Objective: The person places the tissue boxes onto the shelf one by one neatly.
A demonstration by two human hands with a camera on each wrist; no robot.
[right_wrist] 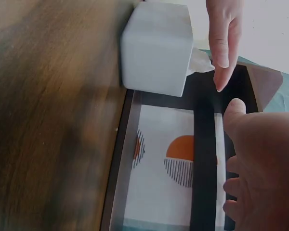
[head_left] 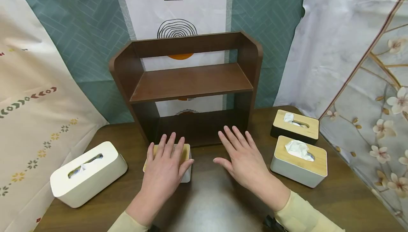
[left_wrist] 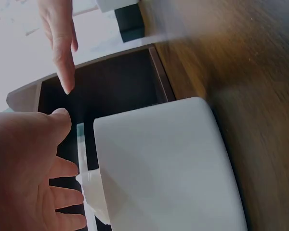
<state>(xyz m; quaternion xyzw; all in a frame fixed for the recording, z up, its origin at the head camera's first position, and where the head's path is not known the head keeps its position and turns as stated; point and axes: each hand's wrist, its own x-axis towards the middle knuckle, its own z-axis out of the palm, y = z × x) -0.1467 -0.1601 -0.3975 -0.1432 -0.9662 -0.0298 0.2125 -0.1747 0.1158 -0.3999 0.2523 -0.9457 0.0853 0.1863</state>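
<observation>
My left hand [head_left: 164, 173] is held, fingers spread, above a white tissue box [head_left: 186, 170] with a wood-look lid, which it partly hides in the head view. In the left wrist view a gap shows between that hand and the tissue box [left_wrist: 164, 168], whose tissue [left_wrist: 95, 195] sticks out of the top. My right hand [head_left: 243, 159] hovers over the table with straight, spread fingers and holds nothing. Both hands are in front of a dark brown two-tier shelf [head_left: 191, 81]; the tissue box stands by its lower front edge, left of the middle.
To the left stands a cream tissue box [head_left: 87, 175] with rounded ends. At the right are a black tissue box [head_left: 294, 125] and a white tissue box [head_left: 298, 161], both wood-lidded. All sit on a brown wooden table [head_left: 216, 203]. Patterned curtains [head_left: 79, 30] hang behind and at the sides.
</observation>
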